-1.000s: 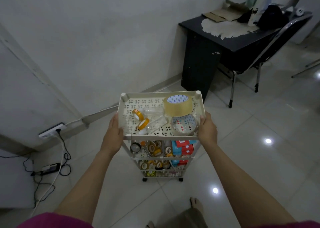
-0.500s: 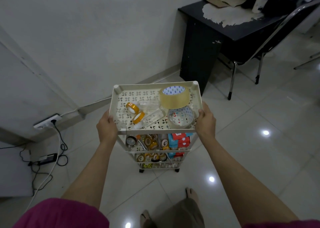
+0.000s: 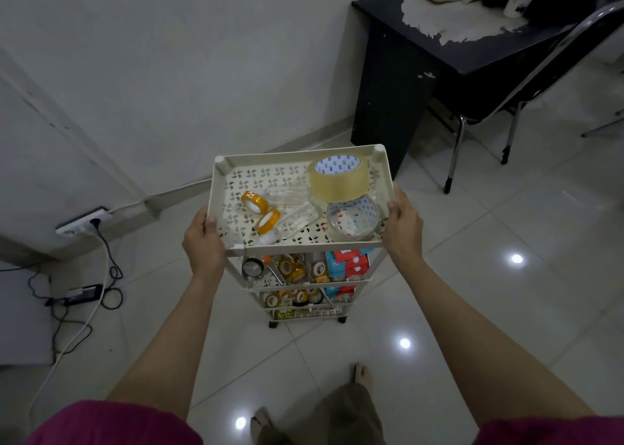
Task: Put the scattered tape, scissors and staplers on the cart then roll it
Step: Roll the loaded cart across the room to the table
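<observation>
Cream cart [image 3: 290, 161] with tiered trays stands on the tiled floor [image 3: 472, 275] at frame centre, black wheels just visible under the bottom tier. Top tray, perforated: a large tan tape roll [image 3: 339, 183] on edge at the 1 o'clock corner; a clear tape roll [image 3: 353, 221] just beside it toward 5 o'clock, the two apparently touching; two small amber tape rolls [image 3: 261, 210] close together at the tray's 8 o'clock part; clear plastic pieces [image 3: 297, 220] lie between the amber rolls and the big rolls, kind not discernible. Second tier holds more small tape rolls [image 3: 297, 269], a round metal-looking item at its left end, and red-and-blue boxes [image 3: 349, 262] at its right end. Third tier also holds small rolls; lower contents too small to tell. Left hand [image 3: 202, 242] grips the top tray's left rim near the front corner, thumb on top of the rim, fingers curled beneath. Right hand [image 3: 403, 226] grips the right rim near the front corner, fingers wrapped over the edge. Both arms reach in from 6 o'clock, magenta sleeves at the frame bottom; a bare foot shows on the tiles at 6 o'clock of the cart. At 1 o'clock of the cart, a black desk [image 3: 439, 52] with a worn top, a black chair [image 3: 540, 83] beside it. At 9 o'clock, a white power strip [image 3: 84, 225] against the wall with cables trailing over the floor.
</observation>
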